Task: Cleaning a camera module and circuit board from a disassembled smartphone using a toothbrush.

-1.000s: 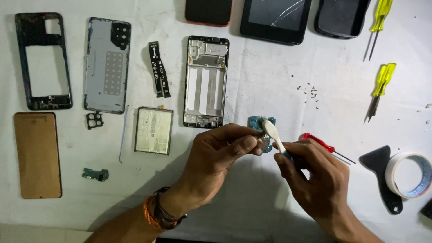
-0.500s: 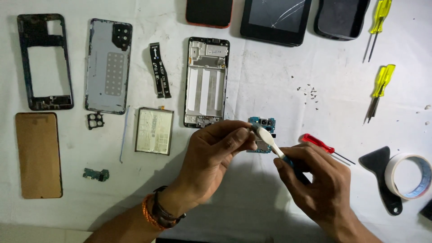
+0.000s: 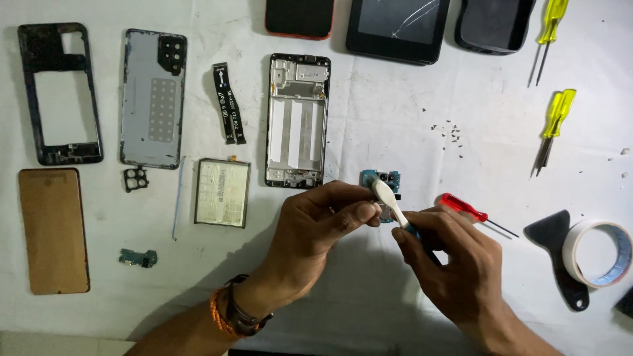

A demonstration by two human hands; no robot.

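Head view: the left hand (image 3: 316,227) pinches a small blue-green circuit board (image 3: 380,179) between thumb and forefinger, fingers closed on its lower edge, holding it just above the white table (image 3: 395,118). The board's camera end shows above the fingers; the rest is hidden by them. The right hand (image 3: 455,264) grips a brush (image 3: 386,196) with a white head and blue handle, fingers wrapped tight around the handle; the head lies against the board's face, tilted up to the left. The two hands almost meet at the board.

Just right of the right hand lies a red screwdriver (image 3: 465,207). Farther right are a black pry tool (image 3: 557,250) and a tape roll (image 3: 597,254), touching each other. Two yellow screwdrivers (image 3: 557,115) lie at the upper right, and small screws (image 3: 448,132) are scattered between them and the centre.

Above the left hand sits a phone frame (image 3: 298,122), with a flex cable (image 3: 227,102) to its left and a battery (image 3: 221,192) below that. Further left are a grey back cover (image 3: 153,99), a black mid frame (image 3: 59,92), a brown panel (image 3: 53,231), a camera bezel (image 3: 134,179) and a small green board (image 3: 138,258). Three devices lie along the top edge, the middle one (image 3: 399,26) with a cracked screen.
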